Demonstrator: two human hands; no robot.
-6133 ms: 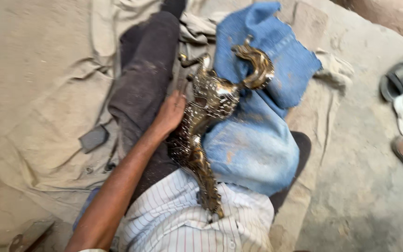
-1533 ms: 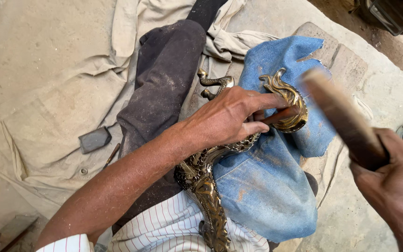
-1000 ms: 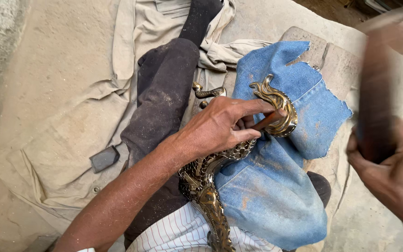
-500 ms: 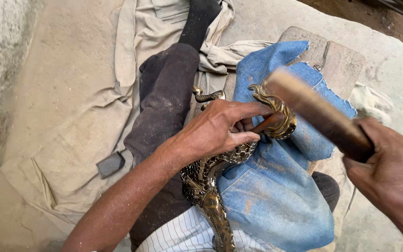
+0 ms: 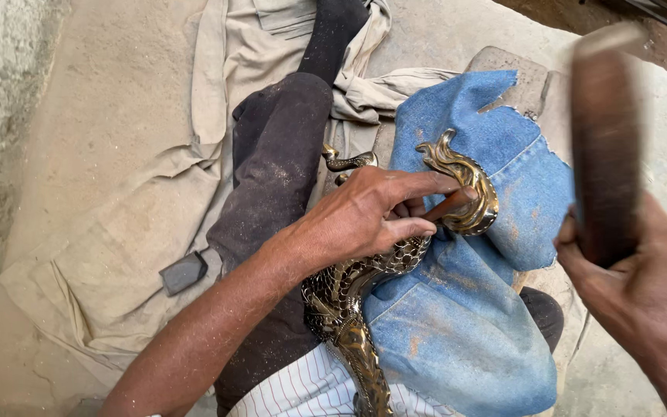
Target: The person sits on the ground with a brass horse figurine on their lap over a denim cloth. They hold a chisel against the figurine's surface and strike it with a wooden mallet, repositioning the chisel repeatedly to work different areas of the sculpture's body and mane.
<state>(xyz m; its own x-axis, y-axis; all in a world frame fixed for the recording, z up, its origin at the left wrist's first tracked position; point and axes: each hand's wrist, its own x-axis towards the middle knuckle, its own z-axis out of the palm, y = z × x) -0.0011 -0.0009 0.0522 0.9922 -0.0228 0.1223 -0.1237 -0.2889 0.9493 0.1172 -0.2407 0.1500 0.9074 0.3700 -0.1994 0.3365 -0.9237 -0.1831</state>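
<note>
An ornate brass casting (image 5: 353,301) with scaled texture and a curled end (image 5: 465,181) lies across my lap on a piece of blue denim (image 5: 465,309). My left hand (image 5: 372,216) rests on the brass piece and pinches a thin reddish-brown punch (image 5: 448,205) against the curled end. My right hand (image 5: 642,286) grips a wooden mallet (image 5: 604,147), raised upright and blurred, to the right of the brass piece and apart from it.
My dark-trousered leg (image 5: 279,177) stretches over beige cloth (image 5: 117,208) spread on the ground. A small grey block (image 5: 184,272) lies on the cloth beside my leg. A flat stone slab (image 5: 519,69) sits under the denim's far edge.
The mallet has swung from a tilted position near the punch to upright, away from it. My left hand keeps the punch on the curled brass end.
</note>
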